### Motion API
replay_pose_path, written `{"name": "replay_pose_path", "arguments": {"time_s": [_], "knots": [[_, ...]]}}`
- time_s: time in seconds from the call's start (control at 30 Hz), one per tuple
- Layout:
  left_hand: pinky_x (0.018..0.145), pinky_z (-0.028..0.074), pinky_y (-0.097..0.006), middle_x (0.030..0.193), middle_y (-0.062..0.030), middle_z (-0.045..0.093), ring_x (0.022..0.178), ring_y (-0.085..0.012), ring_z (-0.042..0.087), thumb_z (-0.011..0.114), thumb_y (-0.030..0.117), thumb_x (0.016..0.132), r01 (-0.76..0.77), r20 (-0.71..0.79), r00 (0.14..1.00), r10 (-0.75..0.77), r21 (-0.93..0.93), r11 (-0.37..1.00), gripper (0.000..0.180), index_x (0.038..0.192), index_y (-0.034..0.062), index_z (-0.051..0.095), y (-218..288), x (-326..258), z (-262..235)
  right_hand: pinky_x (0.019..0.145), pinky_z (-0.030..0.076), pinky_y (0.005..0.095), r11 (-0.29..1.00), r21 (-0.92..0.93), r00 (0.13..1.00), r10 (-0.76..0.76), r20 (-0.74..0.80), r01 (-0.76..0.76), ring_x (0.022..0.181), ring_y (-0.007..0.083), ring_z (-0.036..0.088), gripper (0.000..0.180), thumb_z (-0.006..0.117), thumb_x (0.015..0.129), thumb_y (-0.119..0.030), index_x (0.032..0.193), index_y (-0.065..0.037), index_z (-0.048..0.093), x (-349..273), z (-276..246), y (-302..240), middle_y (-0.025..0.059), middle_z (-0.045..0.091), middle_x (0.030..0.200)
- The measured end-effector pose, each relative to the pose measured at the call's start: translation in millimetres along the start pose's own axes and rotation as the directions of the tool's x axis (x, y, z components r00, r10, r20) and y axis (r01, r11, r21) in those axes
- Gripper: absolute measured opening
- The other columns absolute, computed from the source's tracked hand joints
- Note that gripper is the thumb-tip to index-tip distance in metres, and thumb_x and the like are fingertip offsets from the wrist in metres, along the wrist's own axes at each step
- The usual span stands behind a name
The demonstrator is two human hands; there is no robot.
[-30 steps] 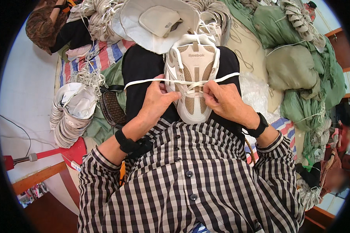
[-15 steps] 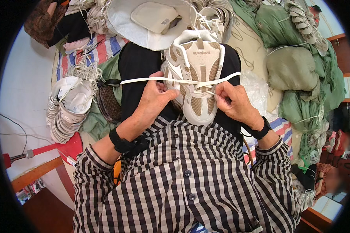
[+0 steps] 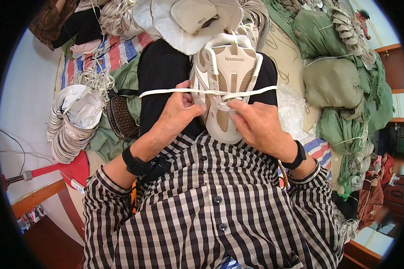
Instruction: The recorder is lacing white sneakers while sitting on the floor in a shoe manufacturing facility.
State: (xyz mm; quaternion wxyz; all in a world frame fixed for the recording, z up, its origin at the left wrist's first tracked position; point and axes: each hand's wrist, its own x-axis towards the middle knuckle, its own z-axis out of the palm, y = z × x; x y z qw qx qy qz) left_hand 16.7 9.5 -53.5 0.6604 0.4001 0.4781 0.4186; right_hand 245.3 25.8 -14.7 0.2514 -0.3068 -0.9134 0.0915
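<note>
A white and tan sneaker (image 3: 226,76) lies on my lap, toe toward my body, over black trousers (image 3: 161,76). A white flat shoelace (image 3: 166,93) runs across it, its ends sticking out left and right. My left hand (image 3: 177,115) pinches the lace at the sneaker's left side. My right hand (image 3: 256,123) grips the lace near the lower eyelets on the right. Both wrists wear black bands.
A stack of white insoles (image 3: 72,123) lies at the left beside a brown woven piece (image 3: 121,117). White shoe parts (image 3: 188,20) pile behind the sneaker. Green tied sacks (image 3: 334,80) fill the right. A striped cloth (image 3: 116,47) lies at the upper left.
The sneaker and both hands have shifted slightly toward my body. The lace stays stretched across the shoe, with my fingers working lower on it.
</note>
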Motion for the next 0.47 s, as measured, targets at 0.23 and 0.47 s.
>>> {"name": "replay_pose_path", "arguments": {"time_s": [0.23,0.47], "knots": [[0.099,0.047,-0.035,0.127,-0.0205,0.054,0.114,-0.0229,0.057,0.064,0.004,0.086,-0.038,0.007,0.999,0.039,-0.037,0.999,0.082,0.15,-0.01,0.014,0,-1,0,0.053,0.048,0.0366,0.949,-0.312,0.981,0.109,0.158,-0.056,0.058,0.0273,0.064,0.015,0.066,0.087,-0.011,0.095,-0.005,0.056,20,15,-14,0.0092,0.063,0.067],[0.101,0.047,-0.035,0.13,-0.0217,0.053,0.117,-0.0244,0.057,0.062,0.002,0.087,-0.038,0.046,0.998,0.04,-0.051,0.998,0.082,0.151,-0.0093,0.013,-1,1,-2,0.048,0.05,0.0331,0.951,-0.304,0.973,0.123,0.195,-0.059,0.055,0.0275,0.067,0.021,0.069,0.075,-0.01,0.085,-0.006,0.051,25,18,-13,0.0122,0.065,0.063]]}}
